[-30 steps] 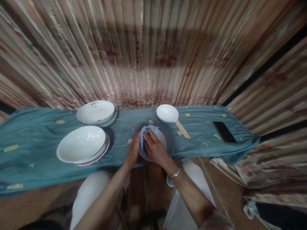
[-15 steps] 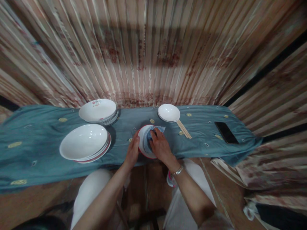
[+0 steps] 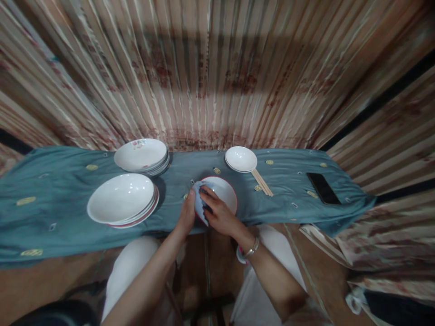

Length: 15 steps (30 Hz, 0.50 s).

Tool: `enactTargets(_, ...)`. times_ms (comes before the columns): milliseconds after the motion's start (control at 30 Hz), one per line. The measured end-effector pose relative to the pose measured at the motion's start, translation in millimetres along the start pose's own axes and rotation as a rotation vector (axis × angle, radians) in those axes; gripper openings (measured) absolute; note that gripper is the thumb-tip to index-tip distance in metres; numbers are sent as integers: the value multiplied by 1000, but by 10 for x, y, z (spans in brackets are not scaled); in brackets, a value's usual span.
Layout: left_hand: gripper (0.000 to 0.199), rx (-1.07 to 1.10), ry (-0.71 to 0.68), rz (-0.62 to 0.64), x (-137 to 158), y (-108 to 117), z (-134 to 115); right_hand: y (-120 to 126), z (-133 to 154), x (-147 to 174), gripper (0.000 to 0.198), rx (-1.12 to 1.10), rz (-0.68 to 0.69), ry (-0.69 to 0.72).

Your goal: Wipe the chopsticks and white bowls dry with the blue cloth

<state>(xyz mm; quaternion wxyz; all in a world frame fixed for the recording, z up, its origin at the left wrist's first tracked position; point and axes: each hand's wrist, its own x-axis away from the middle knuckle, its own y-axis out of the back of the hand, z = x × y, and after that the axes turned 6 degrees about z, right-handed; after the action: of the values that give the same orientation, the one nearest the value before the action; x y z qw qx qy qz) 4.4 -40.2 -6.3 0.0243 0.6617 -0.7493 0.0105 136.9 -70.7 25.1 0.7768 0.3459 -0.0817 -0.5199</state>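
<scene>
While left hand [image 3: 186, 212] grips red-rimmed bowl [image 3: 226, 192] at 9 o'clock, right hand [image 3: 220, 215] holds blue cloth [image 3: 198, 199] there, fingers curled; chopsticks [image 3: 262, 183] lie at 2 o'clock.

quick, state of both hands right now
Left hand: holding the bowl at its left side.
Right hand: holding the cloth against the bowl's inside.

1. We see a black phone [image 3: 322, 188] lying flat towards the right end of the teal tablecloth [image 3: 285, 181].
2. We notice pale chopsticks [image 3: 262, 182] just beside some small white bowls [image 3: 241, 158].
3. Behind, we have a pleated curtain [image 3: 217, 108] with reddish patterns.
</scene>
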Motion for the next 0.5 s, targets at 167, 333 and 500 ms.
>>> enactTargets(167,60,-6,-16,-29,-44,51,18,10,5,19,43,-34,60,35)
enactTargets(333,59,-46,-60,-49,-38,98,-92,94,20,68,37,14,171,60)
enactTargets(500,62,-52,-61,-47,-12,136,-177,216,10,143,26,236,249,-12)
